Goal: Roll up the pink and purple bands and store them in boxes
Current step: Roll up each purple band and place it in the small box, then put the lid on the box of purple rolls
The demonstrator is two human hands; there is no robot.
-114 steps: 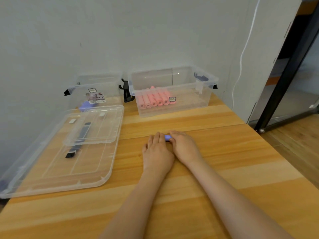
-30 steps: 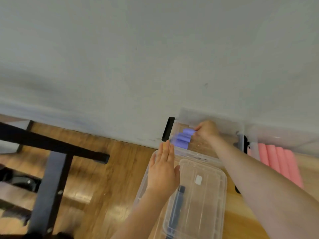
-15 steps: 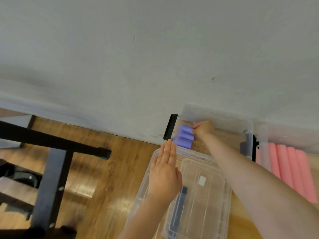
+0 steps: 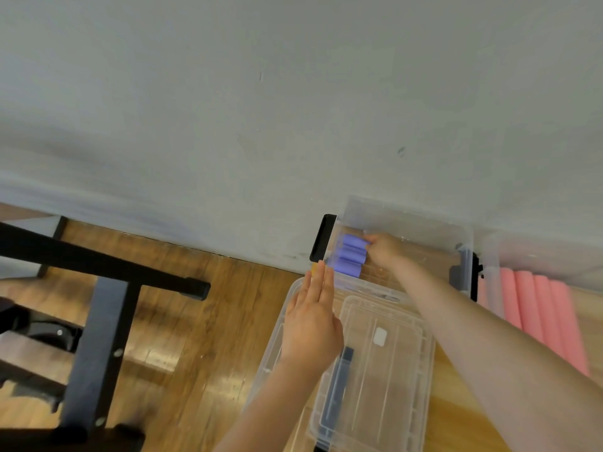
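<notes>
Three rolled purple bands [image 4: 350, 259] lie side by side at the left end of a clear plastic box [image 4: 404, 220] that stands against the wall. My right hand [image 4: 383, 251] reaches into this box, its curled fingertips on the right end of the rearmost purple roll. My left hand [image 4: 311, 324] hovers flat with straight fingers over the box's front left corner and holds nothing. Several rolled pink bands [image 4: 541, 308] lie in a second clear box [image 4: 489, 256] to the right.
Two clear lids [image 4: 385, 353] are stacked on the wooden table [image 4: 456, 402] in front of the purple box. A black metal frame [image 4: 98, 321] stands on the wood floor off the table's left edge. The grey wall closes in behind both boxes.
My right hand carried the purple roll from the table into the left box and set it beside the other two. My left hand rose over the lids; the view swung left.
</notes>
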